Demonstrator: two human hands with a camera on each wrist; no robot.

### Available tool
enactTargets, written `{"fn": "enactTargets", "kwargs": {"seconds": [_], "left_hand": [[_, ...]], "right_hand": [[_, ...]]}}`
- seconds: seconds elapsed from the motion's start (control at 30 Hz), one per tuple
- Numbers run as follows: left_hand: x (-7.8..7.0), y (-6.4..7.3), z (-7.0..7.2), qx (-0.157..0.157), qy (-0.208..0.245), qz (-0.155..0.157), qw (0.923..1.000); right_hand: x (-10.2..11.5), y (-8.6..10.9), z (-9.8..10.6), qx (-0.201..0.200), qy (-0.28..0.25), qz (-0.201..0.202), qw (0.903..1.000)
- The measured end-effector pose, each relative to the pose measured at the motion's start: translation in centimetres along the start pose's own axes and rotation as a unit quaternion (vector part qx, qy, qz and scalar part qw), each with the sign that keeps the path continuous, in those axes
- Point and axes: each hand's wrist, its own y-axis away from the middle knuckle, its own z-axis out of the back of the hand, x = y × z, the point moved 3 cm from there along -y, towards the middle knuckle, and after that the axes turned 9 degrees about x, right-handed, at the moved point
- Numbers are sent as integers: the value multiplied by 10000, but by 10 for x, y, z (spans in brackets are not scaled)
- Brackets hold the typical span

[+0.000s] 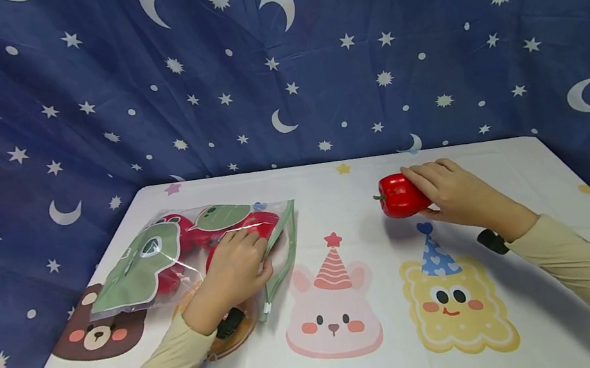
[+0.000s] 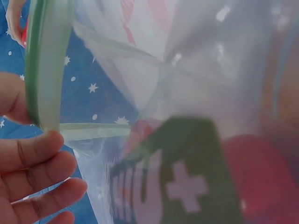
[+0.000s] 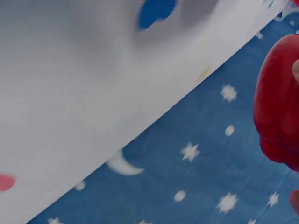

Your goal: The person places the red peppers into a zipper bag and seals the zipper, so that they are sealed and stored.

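Observation:
My right hand (image 1: pixel 451 193) grips a red bell pepper (image 1: pixel 401 195) by its bottom end, its green stem pointing left, above the white tabletop. The same pepper (image 3: pixel 280 102) shows at the right edge of the right wrist view. On the left, my left hand (image 1: pixel 238 265) pinches the green zip edge of a clear plastic bag (image 1: pixel 139 268) printed with green shapes. In the left wrist view the thumb and forefinger hold that green edge (image 2: pixel 46 65), and the bag's mouth gapes. Red things (image 1: pixel 260 221) show through the plastic, partly hidden by the print and the hand.
A white tablecloth (image 1: pixel 327 198) with printed cartoon animals and lettering covers the table. Behind it hangs a dark blue curtain (image 1: pixel 276 70) with moons and stars. Black straps (image 1: pixel 493 240) sit at the wrists.

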Motion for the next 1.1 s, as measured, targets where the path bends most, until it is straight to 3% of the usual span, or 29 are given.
{"fn": "enactTargets", "kwargs": {"seconds": [0.27, 0.7, 1.1], "left_hand": [[-2, -1, 1, -221, 47, -44, 9997], [-2, -2, 1, -245, 31, 4, 9997], [-1, -3, 2, -258, -21, -1, 9997]], "right_hand": [[26, -32, -8, 231, -70, 336, 9991], [58, -75, -19, 81, -213, 743, 9970], [79, -100, -35, 367, -493, 500, 9969]]}}
